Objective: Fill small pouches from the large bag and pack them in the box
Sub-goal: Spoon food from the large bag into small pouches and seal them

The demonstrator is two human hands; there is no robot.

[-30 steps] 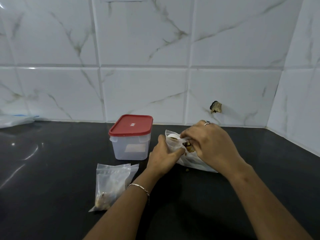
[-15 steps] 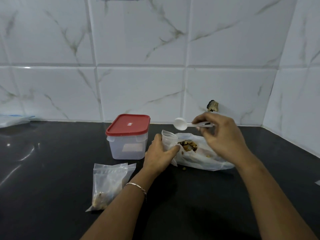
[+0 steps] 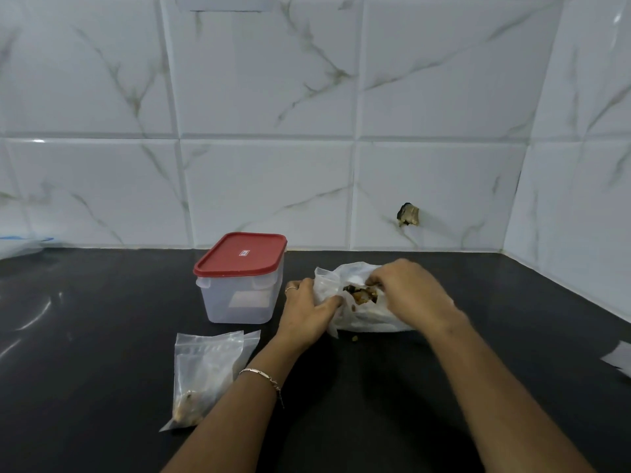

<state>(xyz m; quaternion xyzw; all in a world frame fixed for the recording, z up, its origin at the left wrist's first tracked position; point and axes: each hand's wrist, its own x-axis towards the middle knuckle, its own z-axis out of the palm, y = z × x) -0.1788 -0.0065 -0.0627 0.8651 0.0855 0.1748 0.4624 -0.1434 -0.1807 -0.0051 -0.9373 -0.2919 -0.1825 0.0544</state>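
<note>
The large clear bag (image 3: pixel 372 319) lies on the black counter (image 3: pixel 102 336) with brown pieces (image 3: pixel 362 295) showing at its open mouth. My left hand (image 3: pixel 307 315) grips a clear small pouch (image 3: pixel 324 285) pressed against the bag's left side. My right hand (image 3: pixel 409 295) is pinched on a white spoon (image 3: pixel 355 278), dipped into the bag's mouth and mostly hidden. Two small zip pouches (image 3: pixel 208 370) lie flat at the front left, one with brown pieces at its bottom. The clear box (image 3: pixel 239 302) with its red lid (image 3: pixel 240 256) shut stands left of my hands.
A loose brown crumb (image 3: pixel 354 339) lies on the counter in front of the bag. A white scrap (image 3: pixel 618 361) sits at the right edge and clear plastic (image 3: pixel 17 244) at the far left. White tiled walls close the back and right; one tile has a hole (image 3: pixel 408 215).
My right hand lifted the spoon out above the bag, then lowered it back into the bag's mouth. My left hand kept its grip on the pouch.
</note>
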